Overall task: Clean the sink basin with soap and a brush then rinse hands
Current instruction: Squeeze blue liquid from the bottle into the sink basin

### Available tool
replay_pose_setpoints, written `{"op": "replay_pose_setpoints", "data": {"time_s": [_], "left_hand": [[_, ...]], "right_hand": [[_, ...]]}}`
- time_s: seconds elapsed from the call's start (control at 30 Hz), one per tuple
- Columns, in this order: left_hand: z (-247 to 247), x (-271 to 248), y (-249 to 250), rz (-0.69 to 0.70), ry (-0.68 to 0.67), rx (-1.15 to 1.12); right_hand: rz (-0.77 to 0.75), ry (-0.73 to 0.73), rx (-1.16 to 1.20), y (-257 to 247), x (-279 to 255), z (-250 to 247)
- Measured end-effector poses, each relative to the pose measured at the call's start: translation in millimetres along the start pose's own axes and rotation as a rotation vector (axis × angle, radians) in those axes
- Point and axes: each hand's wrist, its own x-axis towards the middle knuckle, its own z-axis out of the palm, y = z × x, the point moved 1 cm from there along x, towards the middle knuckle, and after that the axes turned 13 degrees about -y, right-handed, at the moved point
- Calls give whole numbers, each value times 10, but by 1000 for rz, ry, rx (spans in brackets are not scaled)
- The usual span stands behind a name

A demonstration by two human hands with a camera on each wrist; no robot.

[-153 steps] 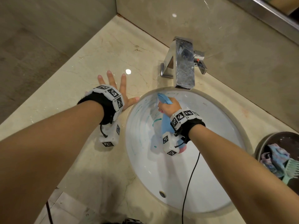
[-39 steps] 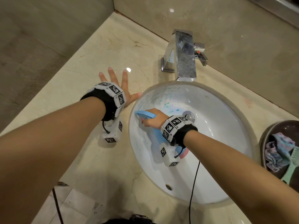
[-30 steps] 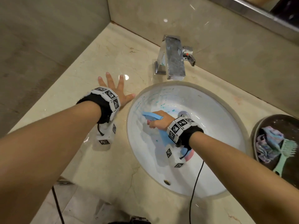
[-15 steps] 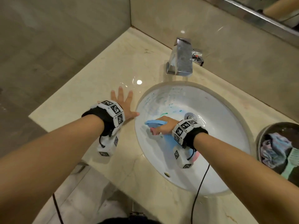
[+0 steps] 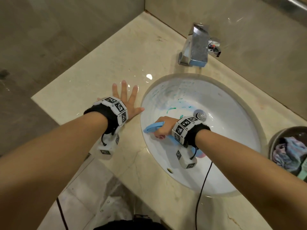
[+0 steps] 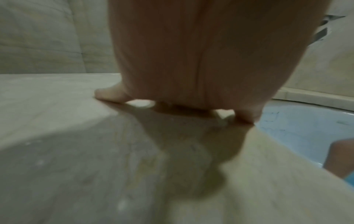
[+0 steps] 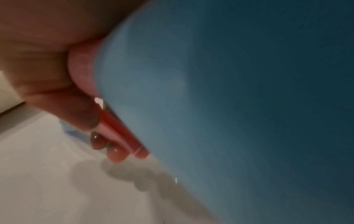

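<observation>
Right hand [image 5: 163,128] grips blue plastic brush [image 5: 152,128] | left hand [image 5: 127,101] flat on beige marble worktop [image 5: 99,77] | white round sink basin [image 5: 232,130] soap-smeared | scrubbing underway; hand rinse pending

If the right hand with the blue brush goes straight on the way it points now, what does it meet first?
Probably the left inner wall of the sink basin: the brush held by the right hand points there. How close the brush tip is to the wall is unclear.

blue brush [image 5: 153,127] against the left inner wall of white oval sink basin [image 5: 232,117], teal soap streaks [image 5: 171,109]
</observation>
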Motion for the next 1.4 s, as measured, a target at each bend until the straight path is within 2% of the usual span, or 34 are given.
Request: {"op": "replay_pose_setpoints", "data": {"time_s": [0.3, 0.7, 0.87, 1.17, 1.4], "left_hand": [[-62, -98, 44, -9, -5, -18], [-46, -75, 47, -8, 33, 0], [-40, -53, 30, -8, 44, 13], [-36, -35, 25, -9, 48, 32], [-18, -49, 31, 16, 90, 16]], "right_hand": [[-62, 20, 37, -9, -32, -74], [-2, 98, 113, -88, 6, -113], [-32, 119, 154, -79, 59, -161], [32, 162, 106, -110, 60, -254], [-16, 201, 163, -127, 69, -297]]}}
